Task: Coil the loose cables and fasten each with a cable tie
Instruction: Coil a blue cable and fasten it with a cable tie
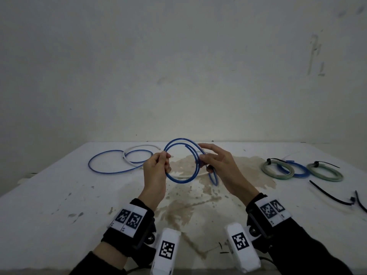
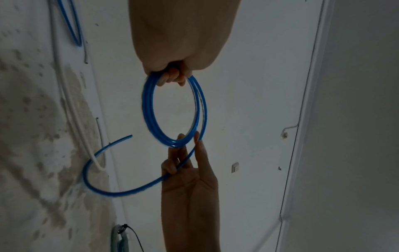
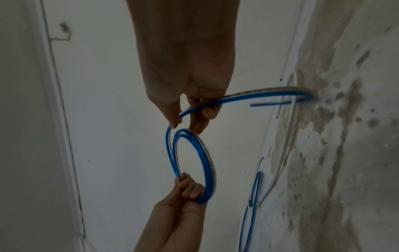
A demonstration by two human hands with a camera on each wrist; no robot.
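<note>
I hold a blue cable in a coil of a few turns above the stained white table. My left hand grips the coil's left side, fingers curled round the strands. My right hand pinches the right side and guides the loose tail between its fingers; the tail's free end curls off above the table. A loose blue cable and a white cable lie at the far left. Black cable ties lie at the right.
Three tied coils, two grey-green and one blue, lie at the right of the table. A brown stain covers the table's middle. A plain wall rises behind the far edge.
</note>
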